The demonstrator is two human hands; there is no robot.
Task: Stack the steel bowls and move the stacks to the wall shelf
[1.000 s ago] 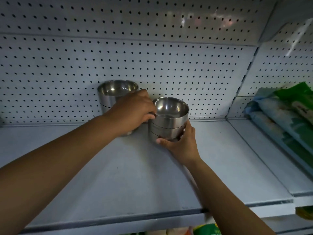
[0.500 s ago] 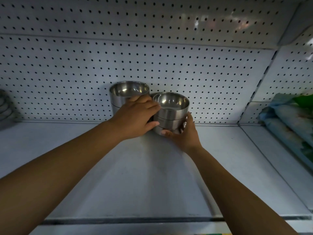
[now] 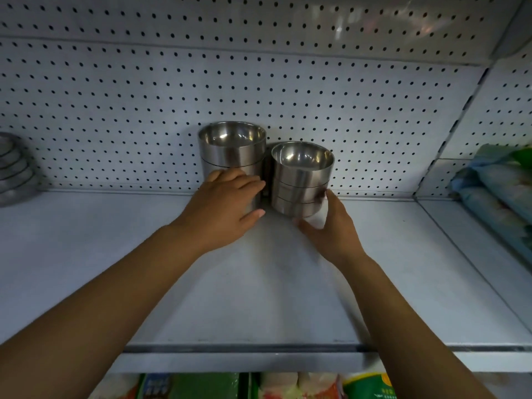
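Note:
Two stacks of steel bowls stand side by side on the white wall shelf [image 3: 144, 254], against the pegboard back. The left bowl stack [image 3: 233, 151] is taller and the right bowl stack [image 3: 302, 180] touches it. My left hand [image 3: 224, 208] lies against the lower front of the left stack, fingers wrapped over it. My right hand [image 3: 331, 228] cups the base of the right stack, thumb under the front and fingertips on its right side, with a small gap at the palm.
A pile of steel plates or bowls [image 3: 14, 171] sits at the shelf's far left edge. Plastic-wrapped packages [image 3: 501, 191] lie on the neighbouring shelf to the right. Packaged goods [image 3: 288, 387] show on the level below the shelf's front lip.
The right stack has gone back against the pegboard beside the left stack. My left hand has shifted off the right stack onto the front of the left stack.

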